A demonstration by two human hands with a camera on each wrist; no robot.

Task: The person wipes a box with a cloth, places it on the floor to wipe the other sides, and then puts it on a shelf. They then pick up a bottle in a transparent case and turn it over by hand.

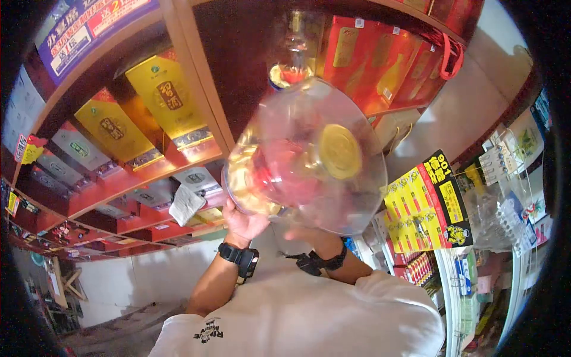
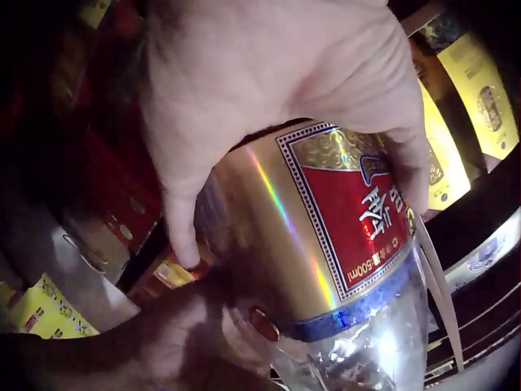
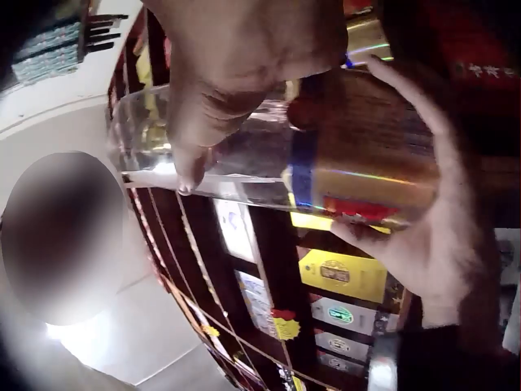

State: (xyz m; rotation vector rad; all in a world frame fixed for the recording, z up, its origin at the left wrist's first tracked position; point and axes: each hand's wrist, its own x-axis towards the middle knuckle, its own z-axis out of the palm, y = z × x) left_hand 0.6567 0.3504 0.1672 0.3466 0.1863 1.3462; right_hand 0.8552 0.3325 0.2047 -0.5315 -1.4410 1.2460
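Both hands hold a clear liquor bottle [image 1: 247,172] close to the head camera. It has a gold and red label with a blue band, marked 500ml. My left hand [image 1: 245,223] grips the labelled end; in the left wrist view the left hand [image 2: 277,73] arches over it, thumb and fingers on opposite sides. In the right wrist view my right hand [image 3: 244,57] holds the clear part of the bottle [image 3: 252,159], a finger [image 3: 190,159] curled over its side. The head view mostly hides the right hand [image 1: 306,235] behind the bottle. A gold round cap [image 1: 340,152] shows through it.
Another clear bottle [image 1: 295,50] stands on the shelf behind. Red gift boxes [image 1: 369,59] fill the shelf to its right. Yellow boxes [image 1: 169,98] sit in wooden compartments at left. A grey cloth [image 1: 187,204] hangs at a shelf edge. A yellow poster [image 1: 425,205] is at right.
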